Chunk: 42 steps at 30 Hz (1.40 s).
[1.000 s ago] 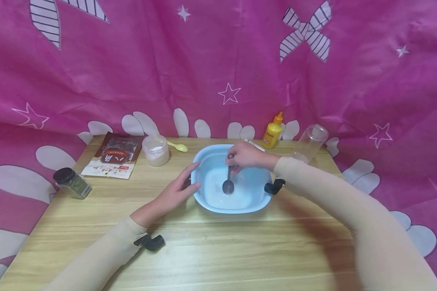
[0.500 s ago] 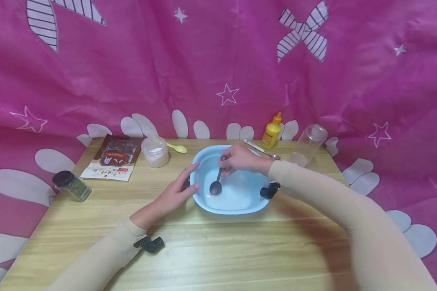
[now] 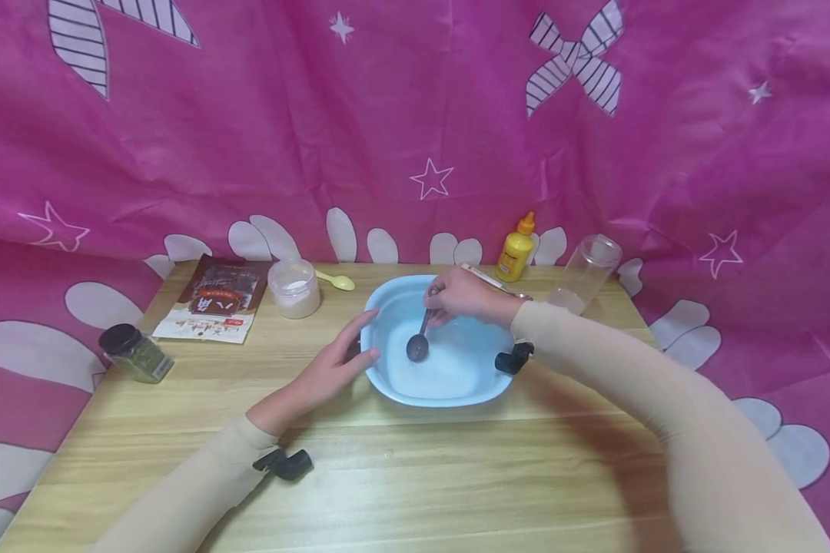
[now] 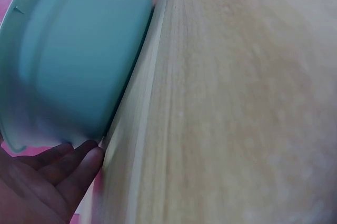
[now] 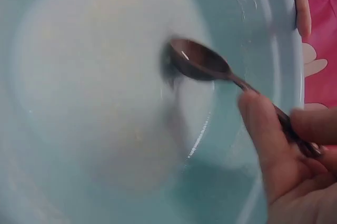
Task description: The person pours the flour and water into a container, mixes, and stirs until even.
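A light-blue plastic basin (image 3: 443, 398) sits on the wooden table, with shallow pale liquid inside. My left hand (image 3: 335, 361) holds its left side, thumb and a finger over the rim. In the left wrist view, the other fingers (image 4: 79, 163) lie against the outer wall low down, near the tabletop. My right hand (image 3: 459, 298) reaches over the basin and pinches the handle of a dark brown spoon (image 3: 418, 348), bowl downward from the hand. Seen from the right wrist, the spoon's bowl (image 5: 197, 58) is wet and shiny, close over the liquid.
Left of the basin are a lidded jar of green herbs (image 3: 136, 353), a brown and white packet (image 3: 214, 299), a tub of white powder (image 3: 295, 290) and a yellow spoon (image 3: 342, 283). Behind, right: a yellow squeeze bottle (image 3: 515, 253), a metal spoon (image 3: 484, 275) and a clear jar (image 3: 588, 273).
The brown spoon has swung left across the basin and then a little back to the right, moving with my right hand. My left hand keeps its place on the rim.
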{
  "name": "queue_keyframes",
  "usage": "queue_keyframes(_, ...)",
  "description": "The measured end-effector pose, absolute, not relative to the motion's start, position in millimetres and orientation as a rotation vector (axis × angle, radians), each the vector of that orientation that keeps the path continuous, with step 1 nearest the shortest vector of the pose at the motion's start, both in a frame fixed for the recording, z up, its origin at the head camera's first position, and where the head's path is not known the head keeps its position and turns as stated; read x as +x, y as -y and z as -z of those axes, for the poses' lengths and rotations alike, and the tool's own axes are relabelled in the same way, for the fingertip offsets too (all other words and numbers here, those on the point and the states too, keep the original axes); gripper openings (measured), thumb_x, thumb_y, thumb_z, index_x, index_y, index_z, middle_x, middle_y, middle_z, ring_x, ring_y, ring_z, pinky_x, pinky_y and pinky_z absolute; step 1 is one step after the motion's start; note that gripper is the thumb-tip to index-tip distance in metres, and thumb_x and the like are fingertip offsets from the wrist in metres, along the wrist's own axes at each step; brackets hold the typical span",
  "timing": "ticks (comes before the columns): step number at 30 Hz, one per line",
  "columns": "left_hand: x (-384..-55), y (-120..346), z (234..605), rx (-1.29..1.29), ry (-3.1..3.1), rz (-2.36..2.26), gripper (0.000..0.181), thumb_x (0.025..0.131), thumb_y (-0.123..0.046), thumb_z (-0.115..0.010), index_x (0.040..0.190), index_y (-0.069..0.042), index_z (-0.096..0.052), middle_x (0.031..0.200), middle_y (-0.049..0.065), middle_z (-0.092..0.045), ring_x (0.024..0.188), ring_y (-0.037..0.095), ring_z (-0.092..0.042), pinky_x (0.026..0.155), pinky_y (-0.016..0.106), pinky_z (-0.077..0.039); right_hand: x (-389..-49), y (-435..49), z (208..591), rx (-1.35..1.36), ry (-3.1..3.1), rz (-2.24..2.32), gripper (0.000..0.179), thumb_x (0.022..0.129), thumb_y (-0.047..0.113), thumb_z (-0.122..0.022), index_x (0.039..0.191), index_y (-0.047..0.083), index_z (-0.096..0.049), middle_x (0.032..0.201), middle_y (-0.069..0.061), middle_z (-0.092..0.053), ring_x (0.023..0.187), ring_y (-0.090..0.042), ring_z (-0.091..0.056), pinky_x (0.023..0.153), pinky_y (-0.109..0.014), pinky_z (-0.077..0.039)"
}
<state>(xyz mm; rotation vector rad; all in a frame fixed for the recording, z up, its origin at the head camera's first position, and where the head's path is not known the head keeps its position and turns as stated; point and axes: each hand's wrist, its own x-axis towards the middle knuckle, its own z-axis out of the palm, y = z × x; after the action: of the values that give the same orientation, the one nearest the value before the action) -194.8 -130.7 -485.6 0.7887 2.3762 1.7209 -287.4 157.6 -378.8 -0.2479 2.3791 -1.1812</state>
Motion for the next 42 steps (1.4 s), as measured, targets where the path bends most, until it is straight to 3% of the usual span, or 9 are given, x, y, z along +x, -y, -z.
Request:
queue_keyframes(6,-195.6,130.7,484.2,0.786,-2.383,-1.706,0.071,0.115,-0.026,-0.063,0.177,-0.021,-0.03,0.181,0.018,-0.029,0.158,0.045,-0.044,0.127,0.061,-0.04,-288.8,-156.7,376.1,-0.242,-2.485,1.092,0.016,0.108,0.009,-0.072,0.115,-0.005,-0.076,0.094,-0.017,-0.079,0.081,-0.025,-0.083,0.082,-0.039,-0.071)
queue_keyframes(11,-195.4,130.9,484.7,0.782,-2.381,-1.702,0.071,0.115,-0.026,-0.063,0.177,-0.022,-0.029,0.18,0.018,-0.031,0.157,0.045,-0.046,0.127,0.06,-0.041,-290.3,-150.7,381.7,-0.292,-2.468,1.194,0.017,0.109,0.011,-0.073,0.115,-0.004,-0.076,0.096,-0.016,-0.08,0.086,-0.024,-0.083,0.082,-0.033,-0.071)
queue_keyframes(16,-194.7,130.9,485.4,0.784,-2.375,-1.705,0.071,0.115,-0.027,-0.063,0.177,-0.022,-0.03,0.179,0.019,-0.033,0.155,0.045,-0.048,0.126,0.06,-0.042,-290.2,-151.5,386.3,-0.346,-2.291,1.213,0.025,0.108,0.011,-0.074,0.124,-0.009,-0.075,0.1,-0.017,-0.081,0.092,-0.028,-0.084,0.087,-0.038,-0.071)
queue_keyframes(21,-194.9,130.5,485.2,0.791,-2.371,-1.713,0.071,0.115,-0.025,-0.063,0.177,-0.021,-0.03,0.181,0.017,-0.029,0.157,0.044,-0.045,0.127,0.06,-0.04,-290.7,-160.9,380.4,-0.318,-2.344,1.082,0.023,0.108,0.009,-0.071,0.12,-0.009,-0.076,0.094,-0.018,-0.08,0.085,-0.028,-0.083,0.085,-0.044,-0.071)
queue_keyframes(28,-194.1,130.5,484.5,0.785,-2.379,-1.719,0.071,0.114,-0.024,-0.065,0.177,-0.021,-0.03,0.18,0.018,-0.031,0.156,0.045,-0.046,0.126,0.06,-0.042,-294.7,-156.2,379.2,-0.231,-2.527,1.173,0.016,0.109,0.01,-0.07,0.111,-0.004,-0.077,0.095,-0.016,-0.079,0.084,-0.023,-0.083,0.084,-0.038,-0.071)
queue_keyframes(32,-193.4,131.3,486.1,0.781,-2.38,-1.718,0.071,0.114,-0.024,-0.064,0.177,-0.021,-0.03,0.179,0.019,-0.032,0.156,0.045,-0.047,0.126,0.059,-0.043,-292.8,-148.0,385.3,-0.289,-2.433,1.261,0.017,0.109,0.011,-0.073,0.115,-0.004,-0.078,0.096,-0.015,-0.08,0.087,-0.023,-0.083,0.083,-0.033,-0.071)
queue_keyframes(37,-193.7,131.3,487.2,0.784,-2.375,-1.72,0.071,0.115,-0.025,-0.064,0.177,-0.021,-0.029,0.179,0.02,-0.032,0.154,0.046,-0.049,0.125,0.059,-0.044,-289.8,-147.5,390.1,-0.337,-2.216,1.242,0.027,0.107,0.008,-0.075,0.125,-0.012,-0.075,0.099,-0.019,-0.081,0.09,-0.027,-0.084,0.085,-0.038,-0.071)
queue_keyframes(42,-194.0,130.9,485.4,0.773,-2.379,-1.715,0.071,0.114,-0.026,-0.064,0.177,-0.023,-0.031,0.18,0.018,-0.032,0.155,0.045,-0.048,0.126,0.06,-0.043,-291.6,-155.5,384.6,-0.309,-2.351,1.076,0.02,0.105,0.008,-0.072,0.115,-0.008,-0.076,0.091,-0.019,-0.079,0.081,-0.027,-0.083,0.08,-0.041,-0.072)
